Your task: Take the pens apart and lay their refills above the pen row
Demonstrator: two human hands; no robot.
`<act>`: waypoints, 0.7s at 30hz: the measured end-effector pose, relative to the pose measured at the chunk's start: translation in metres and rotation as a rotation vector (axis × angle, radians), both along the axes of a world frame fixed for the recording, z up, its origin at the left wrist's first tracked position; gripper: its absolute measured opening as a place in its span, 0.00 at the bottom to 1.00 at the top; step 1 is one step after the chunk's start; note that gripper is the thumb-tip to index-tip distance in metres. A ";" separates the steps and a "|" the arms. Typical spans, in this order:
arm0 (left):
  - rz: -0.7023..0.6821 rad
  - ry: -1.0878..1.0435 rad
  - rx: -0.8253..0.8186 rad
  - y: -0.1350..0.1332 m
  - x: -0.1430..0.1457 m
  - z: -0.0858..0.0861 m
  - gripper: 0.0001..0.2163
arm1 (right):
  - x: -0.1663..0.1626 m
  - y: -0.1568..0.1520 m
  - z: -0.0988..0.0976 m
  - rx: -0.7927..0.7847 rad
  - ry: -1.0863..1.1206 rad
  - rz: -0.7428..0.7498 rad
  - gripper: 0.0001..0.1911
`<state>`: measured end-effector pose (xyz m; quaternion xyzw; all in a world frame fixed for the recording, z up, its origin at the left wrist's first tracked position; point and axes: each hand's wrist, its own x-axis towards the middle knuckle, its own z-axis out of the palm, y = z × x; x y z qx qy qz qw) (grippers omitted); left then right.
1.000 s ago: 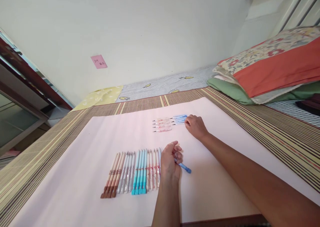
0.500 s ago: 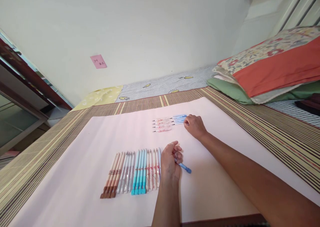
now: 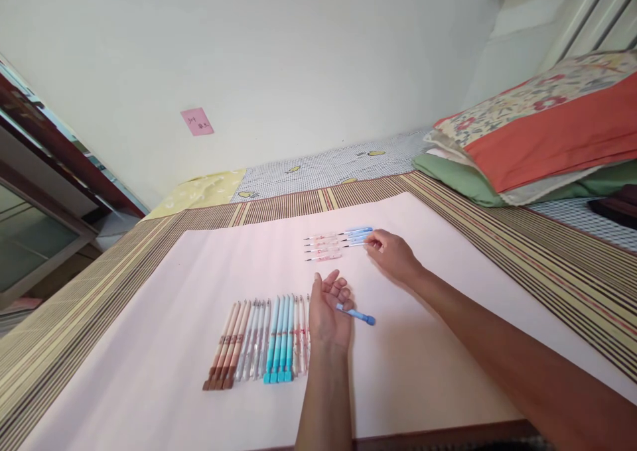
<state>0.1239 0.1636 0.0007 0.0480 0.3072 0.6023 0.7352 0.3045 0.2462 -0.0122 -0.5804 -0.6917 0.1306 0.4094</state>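
My left hand [image 3: 332, 308] is palm up above the white sheet, its fingers curled around a blue pen [image 3: 362, 316] whose darker blue end points right. Up by the short row of refills, my right hand [image 3: 391, 252] pinches with thumb and forefinger at the right end of the lowest blue refill [image 3: 354, 243]. Beside the blue ones lie several clear refills with pink patterns [image 3: 326, 250], thin tips to the left. Left of my left hand several pens lie side by side: brown-pink pens [image 3: 229, 345], clear grey pens [image 3: 253, 341], turquoise pens [image 3: 280, 338] and red-patterned pens [image 3: 300, 335], partly hidden by my forearm.
The white sheet [image 3: 164, 318] covers a striped mat [image 3: 89, 298]. Folded bedding in orange, floral and green [image 3: 542, 132] is piled at the right. A pink note [image 3: 198, 121] is stuck to the wall, and a yellow cloth [image 3: 199, 192] lies along the wall's foot.
My left hand has moved slightly left and up, turning its palm further upward, with the blue pen moving along. My right hand's fingers have straightened somewhat beside the blue refills.
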 end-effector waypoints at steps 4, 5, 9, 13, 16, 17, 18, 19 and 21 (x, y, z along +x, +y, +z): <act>0.018 -0.055 0.008 0.002 -0.006 0.003 0.18 | -0.017 -0.057 0.019 -0.246 0.199 0.302 0.07; 0.025 -0.062 0.013 0.002 -0.006 0.003 0.18 | -0.022 -0.070 0.020 -0.308 0.229 0.356 0.07; 0.047 -0.081 0.044 0.001 -0.005 0.004 0.20 | -0.037 -0.101 0.017 -0.390 0.269 0.414 0.05; 0.051 -0.076 0.081 0.000 -0.005 0.007 0.19 | -0.043 -0.105 0.011 -0.348 0.272 0.347 0.05; 0.047 -0.028 0.085 0.000 -0.005 0.005 0.17 | -0.041 -0.104 0.011 -0.314 0.281 0.350 0.08; 0.043 0.014 0.082 0.000 -0.004 0.003 0.16 | -0.040 -0.104 0.012 -0.303 0.284 0.351 0.09; 0.036 0.070 0.082 0.000 -0.004 0.001 0.15 | -0.038 -0.104 0.013 -0.294 0.283 0.346 0.10; 0.026 0.137 0.086 0.000 -0.003 -0.001 0.15 | -0.035 -0.104 0.014 -0.285 0.276 0.335 0.10; -0.001 0.286 0.104 0.000 -0.001 -0.005 0.17 | -0.031 -0.104 0.015 -0.264 0.249 0.298 0.11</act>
